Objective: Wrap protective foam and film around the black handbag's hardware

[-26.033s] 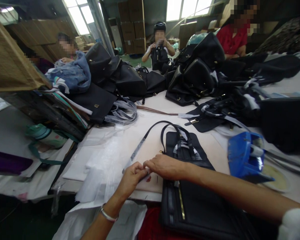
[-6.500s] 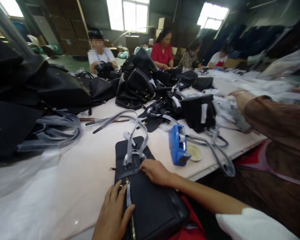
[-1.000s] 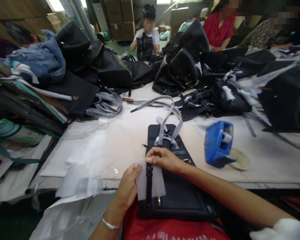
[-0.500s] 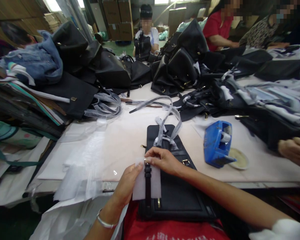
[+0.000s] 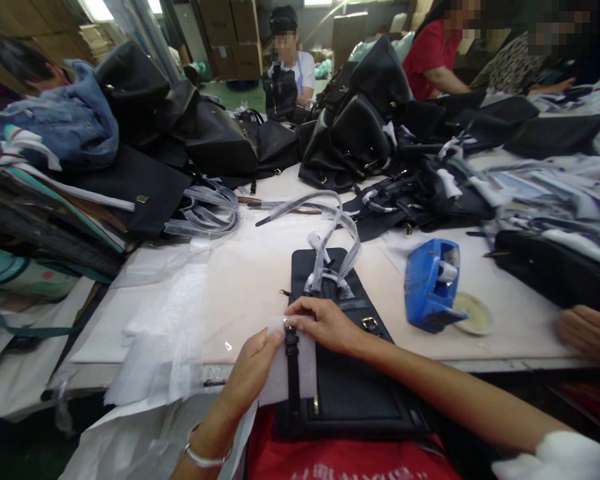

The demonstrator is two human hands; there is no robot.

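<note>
A black leather bag panel (image 5: 360, 397) lies flat in front of me, its near end over the table edge. Along its left side runs a black strap (image 5: 293, 377) with a metal buckle near its top. A thin white wrapping sheet (image 5: 307, 367) sits behind that strap. My left hand (image 5: 253, 363) pinches the sheet's left edge, thumb beside the buckle. From the right, my right hand (image 5: 325, 323) closes its fingertips on the strap's buckle end, partly covering it. A second buckle (image 5: 370, 324) on the panel is untouched. Wrapped handles (image 5: 337, 257) lie at the panel's far end.
Right of the panel stand a blue tape dispenser (image 5: 425, 287) and a shallow dish (image 5: 475, 315). White sheets (image 5: 165, 333) are stacked at left. Black bags (image 5: 220, 137) pile up across the back. Another person's hand (image 5: 587, 333) is at the right edge; several people sit beyond.
My hands keep their hold at the buckle, almost unmoved. The view has shifted slightly. At right, the co-worker's hand and a black bag have moved lower.
</note>
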